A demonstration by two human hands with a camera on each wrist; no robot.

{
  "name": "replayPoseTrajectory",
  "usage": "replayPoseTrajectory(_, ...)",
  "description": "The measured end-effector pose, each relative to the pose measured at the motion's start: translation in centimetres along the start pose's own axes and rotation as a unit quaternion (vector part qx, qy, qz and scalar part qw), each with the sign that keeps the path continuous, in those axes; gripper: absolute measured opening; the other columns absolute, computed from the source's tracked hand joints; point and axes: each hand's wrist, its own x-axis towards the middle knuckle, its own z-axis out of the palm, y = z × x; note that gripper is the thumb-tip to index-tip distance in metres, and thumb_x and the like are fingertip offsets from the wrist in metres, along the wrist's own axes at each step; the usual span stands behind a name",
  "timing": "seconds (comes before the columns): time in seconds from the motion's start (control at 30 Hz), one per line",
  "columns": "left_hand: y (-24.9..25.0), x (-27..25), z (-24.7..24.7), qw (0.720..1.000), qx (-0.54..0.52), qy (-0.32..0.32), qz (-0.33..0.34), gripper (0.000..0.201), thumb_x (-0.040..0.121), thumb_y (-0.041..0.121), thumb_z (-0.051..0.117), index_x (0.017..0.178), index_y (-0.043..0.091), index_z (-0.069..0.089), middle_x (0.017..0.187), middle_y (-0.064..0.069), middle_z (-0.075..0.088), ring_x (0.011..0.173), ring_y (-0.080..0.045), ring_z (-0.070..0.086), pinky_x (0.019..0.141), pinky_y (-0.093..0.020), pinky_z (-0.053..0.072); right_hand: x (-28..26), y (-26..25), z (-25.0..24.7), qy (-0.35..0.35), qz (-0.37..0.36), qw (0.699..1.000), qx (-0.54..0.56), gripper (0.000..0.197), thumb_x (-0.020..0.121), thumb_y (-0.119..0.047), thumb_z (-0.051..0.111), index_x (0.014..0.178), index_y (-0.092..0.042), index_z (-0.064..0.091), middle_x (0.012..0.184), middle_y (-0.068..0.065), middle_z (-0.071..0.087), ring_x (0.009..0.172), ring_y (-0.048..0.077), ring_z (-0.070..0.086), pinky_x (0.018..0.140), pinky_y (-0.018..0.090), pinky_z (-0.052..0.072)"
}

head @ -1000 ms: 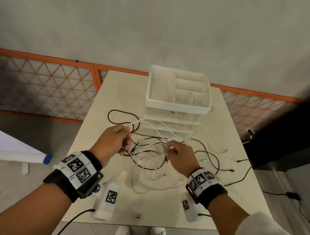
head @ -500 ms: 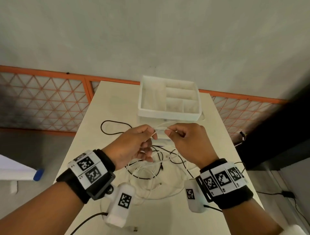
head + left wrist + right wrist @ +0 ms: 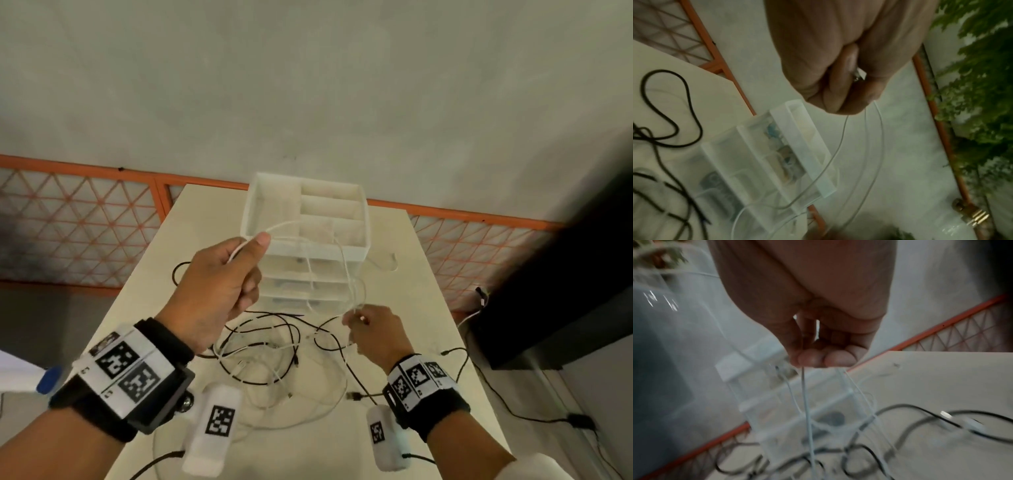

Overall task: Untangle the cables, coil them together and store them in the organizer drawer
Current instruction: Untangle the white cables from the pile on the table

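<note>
Both forearms bare. Left wrist band [image 3: 113,377]: black strap, white panel with two square black-and-white markers. White pod [image 3: 214,431] below it, one marker, black lead [image 3: 156,462] trailing. Right wrist band [image 3: 423,387] the same; pod [image 3: 385,437] likewise. White sleeve [image 3: 548,469] at right elbow.

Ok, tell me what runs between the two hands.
White cable arcs from left hand to right hand, crossing the organizer, in head view.

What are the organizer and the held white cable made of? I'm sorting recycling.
Organizer: seems translucent frosted plastic; contents show faintly through its walls. White cable, held by left hand and right hand: likely smooth rubbery plastic sheath; bends in loose loops.
</note>
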Motion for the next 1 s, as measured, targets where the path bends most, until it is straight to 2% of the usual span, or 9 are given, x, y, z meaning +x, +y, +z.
replayPoseTrajectory(0.07, -1.5, -0.1, 0.2, 0.998, 0.024, 0.055, -0.016, 0.043, 0.091, 0.043, 0.063, 0.065, 0.019, 0.039, 0.050, 0.003, 0.030, 0.040, -0.013, 0.023, 0.038, -0.019, 0.017, -0.2, -2.2, -1.6, 0.076, -0.071, 0.992, 0.075, 0.028, 0.096, -0.016, 0.058, 0.076, -0.029, 0.072, 0.071, -0.007, 0.072, 0.055, 0.002, 0.061, 0.065, 0.032, 0.056)
replayPoseTrajectory(0.13, -2.7, -0.2, 0.0, 0.994, 0.024, 0.100, -0.042, 0.048, 0.093, 0.046, 0.061, 0.062, 0.020, 0.034, 0.052, 0.001, 0.026, 0.041, -0.015, 0.018, 0.038, -0.018, 0.017, -0.9, -4.9, -3.6, 0.139, -0.141, 0.964, 0.175, 0.023, 0.097, -0.013, 0.059, 0.082, -0.022, 0.075, 0.074, 0.000, 0.073, 0.052, 0.007, 0.057, 0.058, 0.026, 0.053)
replayPoseTrajectory(0.23, -3.1, 0.0, -0.5, 0.985, -0.040, 0.146, -0.084, 0.047, 0.096, 0.047, 0.056, 0.063, 0.020, 0.036, 0.051, 0.003, 0.029, 0.039, -0.013, 0.020, 0.039, -0.019, 0.014, -1.1, -6.4, -5.3, 0.154, -0.186, 0.950, 0.196, 0.019, 0.098, -0.020, 0.062, 0.087, -0.014, 0.076, 0.070, 0.007, 0.070, 0.050, 0.008, 0.053, 0.054, 0.022, 0.048)
replayPoseTrajectory(0.4, -0.6, 1.6, -2.7, 0.970, -0.116, 0.206, -0.061, 0.041, 0.099, 0.044, 0.052, 0.067, 0.022, 0.040, 0.051, 0.007, 0.034, 0.036, -0.009, 0.027, 0.032, -0.019, 0.018, 1.2, -1.0, -3.6, 0.047, 0.006, 0.999, -0.015, 0.021, 0.093, -0.029, 0.064, 0.075, -0.019, 0.072, 0.063, 0.001, 0.074, 0.051, 0.013, 0.065, 0.061, 0.028, 0.057)
replayPoseTrajectory(0.53, -0.4, 2.6, -4.4, 0.979, -0.088, 0.181, -0.030, 0.039, 0.099, 0.042, 0.053, 0.066, 0.021, 0.044, 0.052, 0.006, 0.033, 0.036, -0.008, 0.026, 0.032, -0.018, 0.017, 3.1, 0.3, -3.7, 0.054, 0.084, 0.995, -0.023, 0.020, 0.092, -0.027, 0.060, 0.079, -0.017, 0.071, 0.062, 0.002, 0.075, 0.050, 0.017, 0.065, 0.061, 0.031, 0.057)
replayPoseTrajectory(0.63, -2.2, 2.8, -5.0, 0.991, 0.007, 0.120, -0.062, 0.033, 0.100, 0.037, 0.053, 0.074, 0.016, 0.052, 0.052, 0.005, 0.031, 0.038, -0.010, 0.022, 0.033, -0.017, 0.017, 4.0, -2.3, -5.4, 0.128, 0.008, 0.986, 0.108, 0.022, 0.096, -0.030, 0.060, 0.080, -0.019, 0.070, 0.074, 0.006, 0.077, 0.054, 0.016, 0.063, 0.059, 0.032, 0.050)
replayPoseTrajectory(0.77, -5.1, 2.5, -4.7, 0.980, 0.113, 0.071, -0.150, 0.030, 0.102, 0.029, 0.050, 0.080, 0.010, 0.057, 0.050, 0.007, 0.033, 0.040, -0.009, 0.025, 0.035, -0.018, 0.019, 3.7, -6.9, -7.8, 0.203, -0.122, 0.935, 0.265, 0.022, 0.098, -0.034, 0.059, 0.080, -0.025, 0.066, 0.078, 0.003, 0.076, 0.056, 0.017, 0.063, 0.055, 0.029, 0.048)
replayPoseTrajectory(0.87, -6.3, 2.5, -4.7, 0.972, 0.126, 0.047, -0.195, 0.028, 0.103, 0.028, 0.047, 0.085, 0.008, 0.057, 0.051, 0.007, 0.034, 0.043, -0.008, 0.025, 0.036, -0.017, 0.016, 3.6, -8.2, -8.7, 0.264, -0.195, 0.905, 0.269, 0.017, 0.099, -0.032, 0.057, 0.084, -0.032, 0.065, 0.093, 0.003, 0.075, 0.057, 0.017, 0.063, 0.057, 0.030, 0.048)
replayPoseTrajectory(1.0, -6.2, 2.6, -4.9, 0.972, 0.111, 0.052, -0.200, 0.028, 0.103, 0.030, 0.047, 0.088, 0.009, 0.056, 0.050, 0.007, 0.033, 0.043, -0.009, 0.028, 0.037, -0.018, 0.018, 4.3, -6.9, -8.2, 0.292, -0.184, 0.908, 0.237, 0.009, 0.099, -0.028, 0.057, 0.096, -0.026, 0.065, 0.100, -0.003, 0.071, 0.059, 0.014, 0.066, 0.060, 0.028, 0.049)
